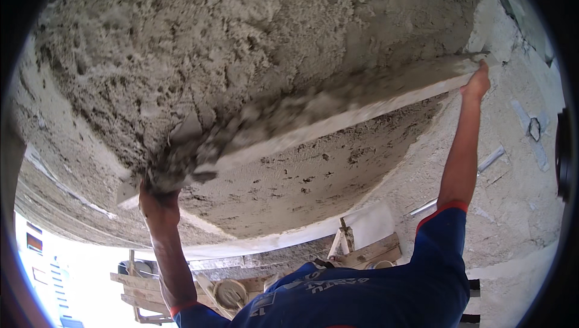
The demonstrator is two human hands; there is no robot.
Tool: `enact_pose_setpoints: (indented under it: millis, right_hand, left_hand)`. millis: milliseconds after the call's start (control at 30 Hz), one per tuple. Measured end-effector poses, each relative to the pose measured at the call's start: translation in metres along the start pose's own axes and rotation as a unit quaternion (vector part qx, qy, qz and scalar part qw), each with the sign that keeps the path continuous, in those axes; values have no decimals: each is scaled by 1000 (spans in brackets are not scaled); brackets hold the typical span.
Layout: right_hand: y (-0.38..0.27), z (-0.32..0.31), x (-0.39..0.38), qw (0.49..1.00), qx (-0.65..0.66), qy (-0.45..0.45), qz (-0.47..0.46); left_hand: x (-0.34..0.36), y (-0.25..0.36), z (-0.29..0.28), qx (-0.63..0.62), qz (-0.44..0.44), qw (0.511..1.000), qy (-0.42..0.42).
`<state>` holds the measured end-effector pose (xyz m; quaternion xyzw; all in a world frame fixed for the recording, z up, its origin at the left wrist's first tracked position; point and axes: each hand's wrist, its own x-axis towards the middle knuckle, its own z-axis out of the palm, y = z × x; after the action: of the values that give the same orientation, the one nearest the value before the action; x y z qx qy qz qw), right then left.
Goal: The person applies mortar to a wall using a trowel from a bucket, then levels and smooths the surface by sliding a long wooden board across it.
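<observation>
A long, pale straightedge board (338,124) lies across the plastered wall, tilted so its right end is higher. My right hand (476,82) is closed round that upper end. At the lower left end, my left hand (160,207) grips the board, its fingers partly buried in wet mortar. Loose mortar (259,120) is heaped along the board's upper side, thickest near my left hand and blurred there. Above the board the fresh plaster (199,32) is rough and lumpy. Below it, the plaster strip (301,177) looks flatter, with small pits and dark marks.
Wooden planks (368,254) stand below, beyond my body. A round bucket (231,295) sits among the boards there, between my arms. Dry grey wall (512,165) with pale strips lies to the right. Bright daylight opens at lower left.
</observation>
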<state>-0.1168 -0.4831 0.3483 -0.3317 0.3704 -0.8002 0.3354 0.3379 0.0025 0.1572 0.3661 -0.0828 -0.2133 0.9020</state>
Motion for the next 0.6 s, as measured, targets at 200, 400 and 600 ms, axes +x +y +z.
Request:
enact_pose_setpoints:
  millis: [200,400,600]
  right_hand:
    - [13,-6,46,997,56,-44,7]
    - [57,-12,-50,992,108,-59,29]
    - [111,-44,-205,993,-21,-83,83]
  left_hand:
    - [-23,19,40,-11,-36,999,-28]
    - [21,28,-55,8,-7,1000,16]
    - [71,27,-194,38,-13,992,123]
